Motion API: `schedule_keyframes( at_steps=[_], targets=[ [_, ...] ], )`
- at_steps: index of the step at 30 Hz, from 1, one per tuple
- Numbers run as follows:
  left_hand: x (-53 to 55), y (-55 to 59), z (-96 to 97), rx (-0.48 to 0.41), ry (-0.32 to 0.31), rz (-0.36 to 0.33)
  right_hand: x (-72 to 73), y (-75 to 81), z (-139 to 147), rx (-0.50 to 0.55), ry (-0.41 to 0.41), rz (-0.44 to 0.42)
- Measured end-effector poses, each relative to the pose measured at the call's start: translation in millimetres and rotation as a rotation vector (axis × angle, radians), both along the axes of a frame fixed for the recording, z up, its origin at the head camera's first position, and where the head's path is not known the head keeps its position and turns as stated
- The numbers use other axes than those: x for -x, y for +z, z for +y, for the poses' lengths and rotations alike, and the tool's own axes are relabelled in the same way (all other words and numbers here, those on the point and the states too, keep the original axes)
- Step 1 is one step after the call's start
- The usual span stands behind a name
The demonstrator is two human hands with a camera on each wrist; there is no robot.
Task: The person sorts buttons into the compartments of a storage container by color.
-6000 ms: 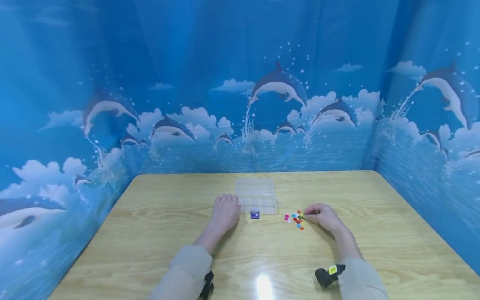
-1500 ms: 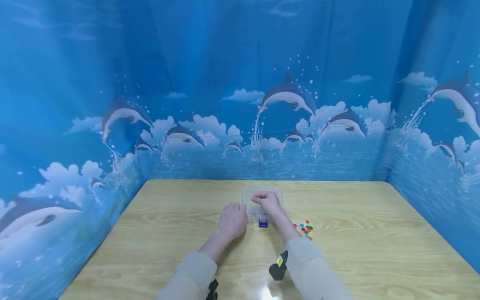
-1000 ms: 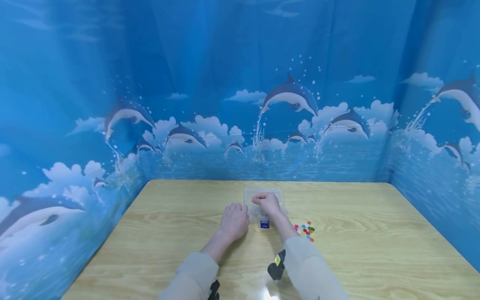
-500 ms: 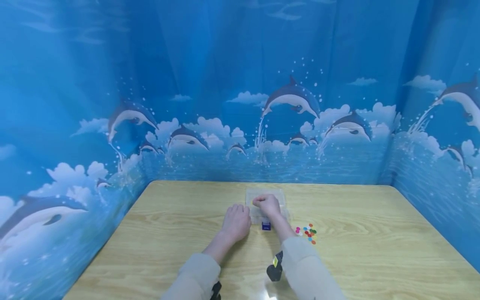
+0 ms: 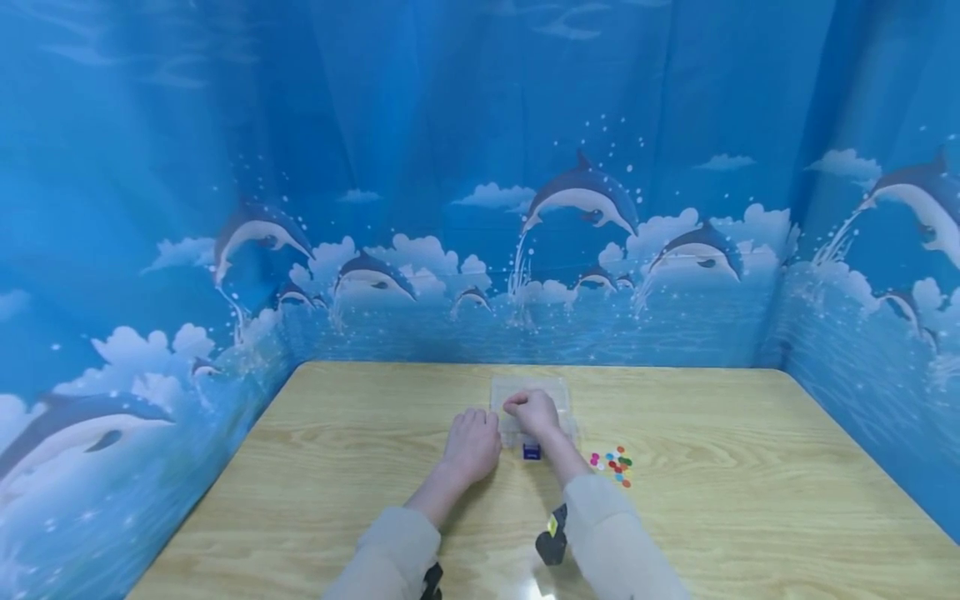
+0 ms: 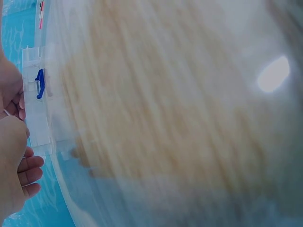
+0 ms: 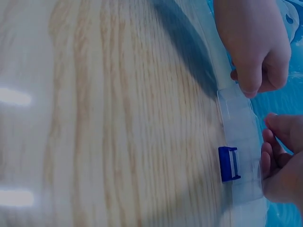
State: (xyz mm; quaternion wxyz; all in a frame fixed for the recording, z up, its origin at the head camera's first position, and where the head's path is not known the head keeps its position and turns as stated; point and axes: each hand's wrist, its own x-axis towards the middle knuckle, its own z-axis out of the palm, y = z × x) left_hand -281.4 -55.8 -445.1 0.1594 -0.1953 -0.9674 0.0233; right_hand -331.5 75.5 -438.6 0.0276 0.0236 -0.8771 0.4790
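Nearby, two pale sleeves are seen at the bottom edge, with a black wrist-worn device carried beside the right one. A glossy wood-grain table is crossed by both forearms, and light is mirrored in its surface. Farther in, to the right of the right forearm, small coloured discs are scattered in a loose cluster. A dark blue latch is borne on the near edge of an open clear box, whose lid is laid back on the far side. The box's left end is touched by the left hand; whether it is gripped cannot be told. Over the box, the right hand is held with thumb and forefinger close together; whether anything is pinched cannot be told. A gap is shown between the hands. Behind, a blue curtain is printed with leaping dolphins.
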Motion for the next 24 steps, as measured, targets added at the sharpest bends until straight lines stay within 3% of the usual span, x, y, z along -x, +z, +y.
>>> schedule_keyframes(
  at_steps=[8, 15, 24],
  targets=[
    [0.5, -1.1, -0.8, -0.019, 0.011, -0.031, -2.1, 2.3, 10, 0.150, 0.023, 0.001],
    [0.2, 0.7, -0.9, -0.004, 0.008, -0.004, -1.2, 4.2, 20, 0.159, 0.045, 0.052],
    [-1.0, 2.0, -1.4, 0.017, 0.002, 0.001, -3.9, 10.6, 43, 0.116, 0.047, 0.042]
  ],
)
